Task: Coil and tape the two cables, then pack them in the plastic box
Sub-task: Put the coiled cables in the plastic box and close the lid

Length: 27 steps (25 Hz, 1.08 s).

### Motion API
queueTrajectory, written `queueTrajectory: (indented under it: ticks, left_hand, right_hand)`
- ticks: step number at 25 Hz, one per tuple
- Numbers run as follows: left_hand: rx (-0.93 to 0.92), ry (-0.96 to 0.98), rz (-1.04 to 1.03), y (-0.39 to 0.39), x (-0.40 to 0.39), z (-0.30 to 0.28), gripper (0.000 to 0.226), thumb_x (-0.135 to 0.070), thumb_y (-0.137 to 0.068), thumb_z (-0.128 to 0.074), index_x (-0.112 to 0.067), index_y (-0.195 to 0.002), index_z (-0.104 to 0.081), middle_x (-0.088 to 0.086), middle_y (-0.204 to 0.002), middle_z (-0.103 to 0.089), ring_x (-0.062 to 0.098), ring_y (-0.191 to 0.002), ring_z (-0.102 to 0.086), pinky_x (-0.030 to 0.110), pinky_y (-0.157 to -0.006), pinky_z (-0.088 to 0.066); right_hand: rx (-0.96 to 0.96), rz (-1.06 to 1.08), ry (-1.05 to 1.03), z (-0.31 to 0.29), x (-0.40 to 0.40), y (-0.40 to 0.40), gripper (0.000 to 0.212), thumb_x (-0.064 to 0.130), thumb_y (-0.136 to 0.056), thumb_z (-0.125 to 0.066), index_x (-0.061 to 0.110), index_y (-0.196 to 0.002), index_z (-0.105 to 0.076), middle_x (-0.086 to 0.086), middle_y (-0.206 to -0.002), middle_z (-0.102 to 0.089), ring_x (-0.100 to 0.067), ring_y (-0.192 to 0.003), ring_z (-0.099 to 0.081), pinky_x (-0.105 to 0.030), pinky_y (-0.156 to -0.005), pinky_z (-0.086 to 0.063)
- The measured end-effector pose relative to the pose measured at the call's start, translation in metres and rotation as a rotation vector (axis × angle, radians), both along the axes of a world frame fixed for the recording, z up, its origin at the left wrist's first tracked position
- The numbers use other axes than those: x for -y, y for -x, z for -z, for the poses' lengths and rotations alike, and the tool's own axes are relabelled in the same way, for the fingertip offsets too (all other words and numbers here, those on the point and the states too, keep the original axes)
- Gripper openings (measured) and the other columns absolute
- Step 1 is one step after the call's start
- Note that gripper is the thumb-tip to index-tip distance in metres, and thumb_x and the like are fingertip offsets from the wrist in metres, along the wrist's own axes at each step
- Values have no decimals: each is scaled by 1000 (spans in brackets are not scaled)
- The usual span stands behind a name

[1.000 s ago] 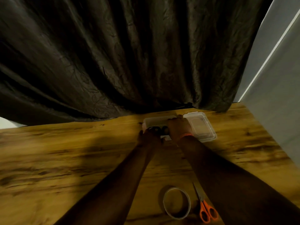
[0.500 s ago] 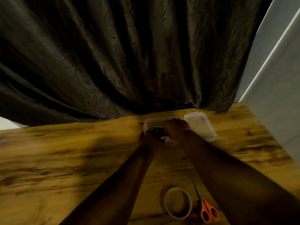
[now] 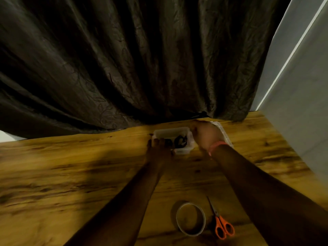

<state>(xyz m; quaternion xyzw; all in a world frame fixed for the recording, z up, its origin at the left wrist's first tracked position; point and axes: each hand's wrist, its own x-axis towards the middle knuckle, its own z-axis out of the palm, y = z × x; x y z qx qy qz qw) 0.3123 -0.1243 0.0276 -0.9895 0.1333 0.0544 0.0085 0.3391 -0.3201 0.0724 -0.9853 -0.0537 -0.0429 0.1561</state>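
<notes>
At far edge of tabletop (image 3: 71, 174): plastic box (image 3: 171, 133) sat open, just below the curtain (image 3: 124, 59).
Cables (image 3: 179, 141): dark coils lay inside the box, right half; count unclear.
Handling (judgement): coils light and springy, likely to lift out; box thin, light, would slide; best held at the rim.
Lid (image 3: 225, 135): lay just right of the box, mostly under the right hand.
Left hand (image 3: 158, 148): on the box's near-left corner; fingers looked curled over the rim, too dark to be sure.
Right hand (image 3: 206, 136): rested on the lid; fingers hidden, cannot tell.
Near edge: tape roll (image 3: 190, 218) and orange scissors (image 3: 220, 222) side by side, well apart from the box.
Room: dim; pale wall (image 3: 292, 86) at right.
</notes>
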Motion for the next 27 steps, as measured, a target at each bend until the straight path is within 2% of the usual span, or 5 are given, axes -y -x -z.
queueTrajectory:
  ticks: [2, 7, 14, 22, 27]
  left_hand:
    - [80, 57, 2, 9, -10, -1, 48, -43, -101, -33, -20, -140, -46, 10, -144, -45, 34, -137, -35, 49, -115, -24]
    - [294, 402, -148, 43, -43, 19, 27, -24, -91, -49, -11, -111, -62, 11, -113, -59, 30, -104, -55, 41, -84, -46]
    - [165, 488, -321, 73, -67, 30, 25, -23, -100, -47, -8, -118, -57, 14, -124, -53, 33, -111, -51, 43, -90, -46]
    - [111, 1092, -425, 59, -39, -8, 39, -24, -97, -54, -21, -135, -45, 3, -133, -51, 13, -111, -55, 29, -84, -50]
    - [101, 1176, -341, 55, 7, -31, 50, -27, -100, -51, -15, -146, -35, -1, -140, -43, 9, -113, -51, 5, -77, -39]
  right_hand:
    - [62, 50, -7, 9, 31, 16, 12, 28, -88, -57, 26, -93, -68, -1, -100, -70, -23, -96, -64, -33, -86, -51]
    - [-173, 113, 250, 63, 76, 70, 43, 43, -93, -50, 32, -135, -51, -4, -142, -48, -30, -122, -45, -43, -96, -36]
    - [-113, 106, 342, 74, 69, 98, 55, 34, -91, -58, 16, -141, -45, -12, -143, -50, -35, -122, -50, -49, -98, -38]
    - [457, 262, -504, -3, 3, 114, 10, 9, -95, -52, 5, -104, -54, -5, -100, -53, -17, -91, -51, -28, -74, -41]
    - [521, 271, -824, -25, -34, 93, 6, 12, -101, -46, 10, -99, -51, -1, -93, -55, -9, -83, -51, -13, -69, -40]
